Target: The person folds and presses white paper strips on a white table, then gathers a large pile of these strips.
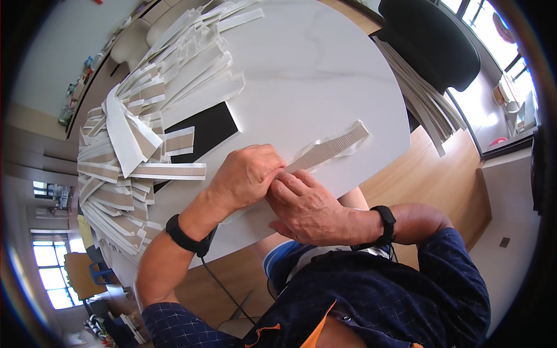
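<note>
A long beige strip with a ribbed middle and pale see-through edges point(336, 146) lies slantwise near the table's front edge. Its far right end rests on the tabletop, and its near part runs in under my fingers. My left hand point(246, 176) is closed over it, knuckles up. Right beside it, touching, my right hand point(304, 207) pinches the same strip with bent fingers. The fingertips of both hands are hidden, so exactly how they grip cannot be seen. A short piece of the strip shows below my left hand.
A big heap of white and beige strips point(125, 139) covers the table's left side, partly over a black flat sheet point(203, 130). Grey-beige strips point(420, 93) hang over a dark chair point(429, 40) at the right. The white table point(325, 64) has a curved edge.
</note>
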A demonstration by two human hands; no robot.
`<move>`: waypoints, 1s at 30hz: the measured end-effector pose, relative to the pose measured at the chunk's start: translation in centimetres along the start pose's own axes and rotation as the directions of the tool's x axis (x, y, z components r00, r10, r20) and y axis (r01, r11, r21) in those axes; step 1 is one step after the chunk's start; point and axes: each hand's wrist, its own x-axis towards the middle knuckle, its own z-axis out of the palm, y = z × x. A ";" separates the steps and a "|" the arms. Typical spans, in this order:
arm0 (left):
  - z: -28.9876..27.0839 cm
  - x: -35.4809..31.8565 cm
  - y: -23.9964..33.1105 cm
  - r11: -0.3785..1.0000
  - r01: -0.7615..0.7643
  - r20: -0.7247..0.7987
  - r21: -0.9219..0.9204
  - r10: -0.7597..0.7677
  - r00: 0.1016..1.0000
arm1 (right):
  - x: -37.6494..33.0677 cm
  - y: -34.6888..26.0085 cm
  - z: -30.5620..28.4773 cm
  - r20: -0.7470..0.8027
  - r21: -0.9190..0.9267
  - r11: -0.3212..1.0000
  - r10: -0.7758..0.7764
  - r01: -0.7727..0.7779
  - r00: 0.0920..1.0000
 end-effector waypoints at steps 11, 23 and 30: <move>-0.4 1.6 0.8 0.900 0.406 0.080 -0.158 -0.398 0.914 | 0.1 0.1 0.2 -0.033 0.002 1.000 -0.017 0.017 0.999; 0.6 5.8 1.2 0.967 0.252 0.040 -0.031 -0.250 0.967 | -0.3 0.2 1.0 -0.014 0.000 1.000 -0.001 0.001 1.000; 1.2 8.1 1.3 0.998 -0.028 0.001 0.049 0.028 1.000 | -0.2 0.6 -0.3 -0.020 0.120 0.993 -0.014 0.016 1.000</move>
